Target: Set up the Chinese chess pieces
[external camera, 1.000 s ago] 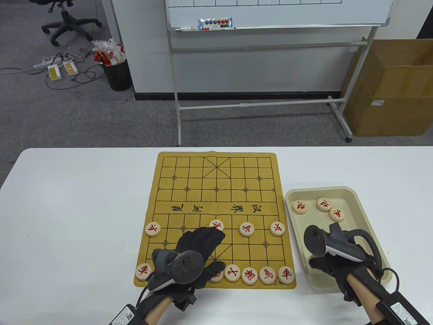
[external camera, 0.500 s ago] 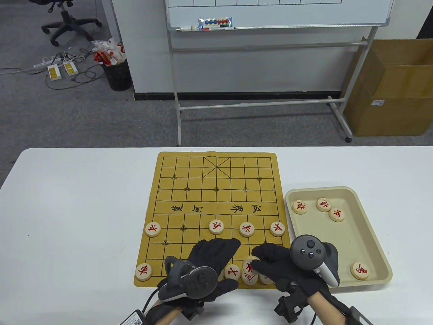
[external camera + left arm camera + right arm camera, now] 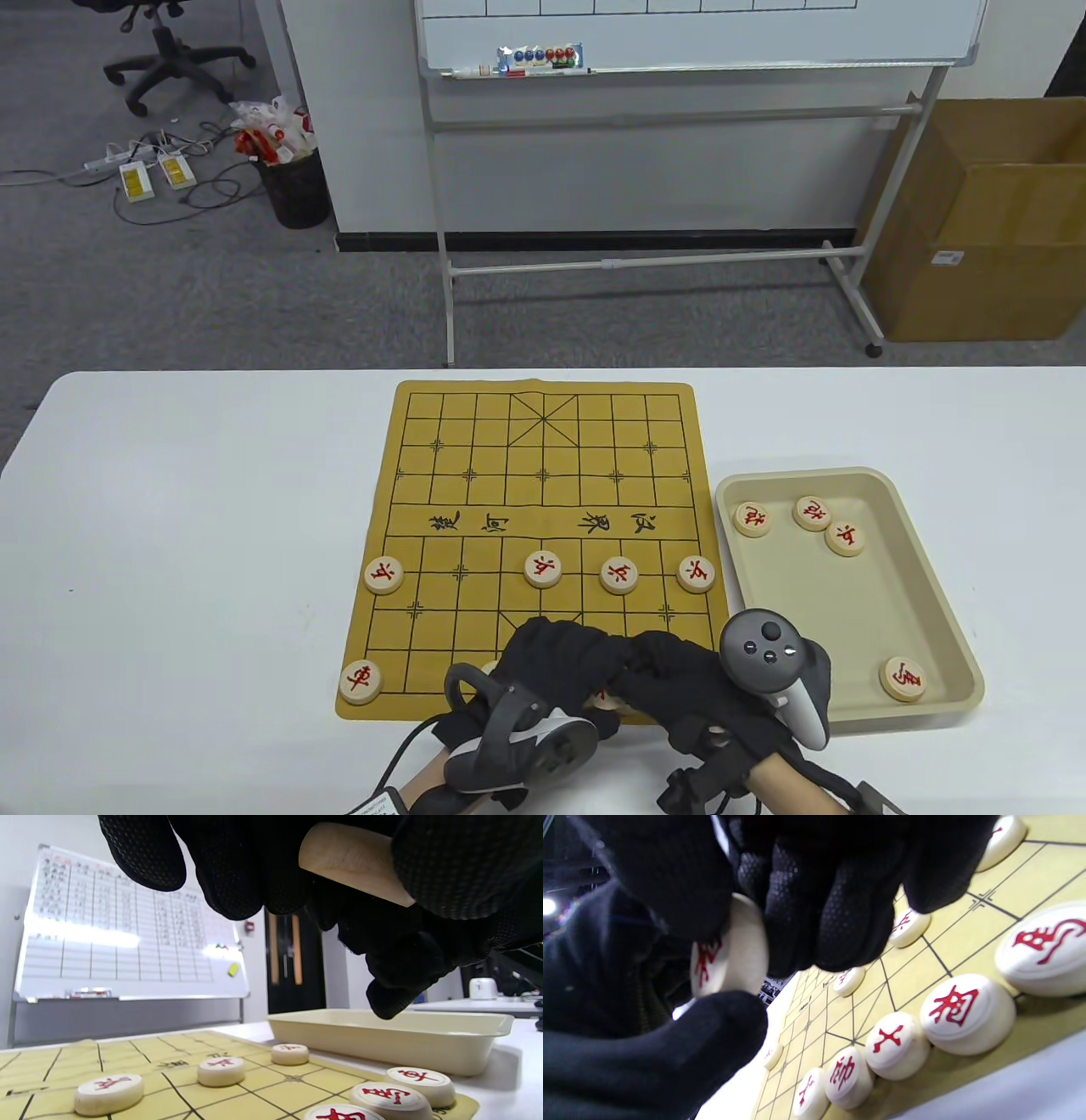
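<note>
Hand-off above the near row
Right hand (image 3: 679,679) pinches a red-marked piece (image 3: 729,950); left hand (image 3: 560,662) touches it, grip unclear. Dropped, it could scatter the row.

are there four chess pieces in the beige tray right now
Yes, the table view shows four pieces in the beige tray: three clustered at its far end and one alone near its front right corner.
</note>
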`<state>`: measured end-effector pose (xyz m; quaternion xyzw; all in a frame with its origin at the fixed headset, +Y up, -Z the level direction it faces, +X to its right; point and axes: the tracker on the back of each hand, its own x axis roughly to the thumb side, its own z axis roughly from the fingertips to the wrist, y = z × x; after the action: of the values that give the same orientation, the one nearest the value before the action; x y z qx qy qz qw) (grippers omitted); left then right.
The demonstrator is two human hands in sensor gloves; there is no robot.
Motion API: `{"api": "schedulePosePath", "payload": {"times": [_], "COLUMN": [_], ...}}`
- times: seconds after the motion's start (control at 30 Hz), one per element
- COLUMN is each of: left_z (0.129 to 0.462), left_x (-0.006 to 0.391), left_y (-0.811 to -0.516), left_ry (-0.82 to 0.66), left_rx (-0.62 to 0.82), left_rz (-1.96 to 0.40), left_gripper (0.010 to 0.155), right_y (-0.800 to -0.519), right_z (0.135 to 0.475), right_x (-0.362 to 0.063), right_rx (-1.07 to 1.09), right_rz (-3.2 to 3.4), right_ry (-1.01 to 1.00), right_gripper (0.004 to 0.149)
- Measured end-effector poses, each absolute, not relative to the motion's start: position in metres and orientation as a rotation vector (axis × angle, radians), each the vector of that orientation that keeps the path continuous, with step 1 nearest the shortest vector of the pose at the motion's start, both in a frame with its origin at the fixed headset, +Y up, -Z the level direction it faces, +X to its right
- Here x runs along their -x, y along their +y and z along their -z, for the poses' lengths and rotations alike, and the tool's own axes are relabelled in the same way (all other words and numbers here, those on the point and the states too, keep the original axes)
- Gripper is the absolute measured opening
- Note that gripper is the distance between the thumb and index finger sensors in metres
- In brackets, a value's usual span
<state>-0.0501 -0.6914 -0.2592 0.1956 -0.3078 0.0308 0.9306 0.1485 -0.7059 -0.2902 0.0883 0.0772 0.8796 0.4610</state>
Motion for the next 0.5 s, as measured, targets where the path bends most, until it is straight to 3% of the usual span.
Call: {"api": "schedulePosePath", "payload": {"times": [0.3,0.5], "left_z": [0.266,0.297], "left_x": [0.060,0.109], "left_y": [-0.678,-0.663], "left_ry": [-0.623,-0.475], "left_rx": [-0.405,-0.323], "left_rz": [-0.071,-0.037], "left_gripper": [0.077,0.075], "right_y": [-0.698,-0.688], "right_z": [0.282,0.267], "right_x": [-0.145,-0.132], "right_rx": [-0.350,-0.509], "right_rz": [-2.229,-2.489], "right_ry": [0.125,-0.072], "right_gripper": [0.063,0.068]}}
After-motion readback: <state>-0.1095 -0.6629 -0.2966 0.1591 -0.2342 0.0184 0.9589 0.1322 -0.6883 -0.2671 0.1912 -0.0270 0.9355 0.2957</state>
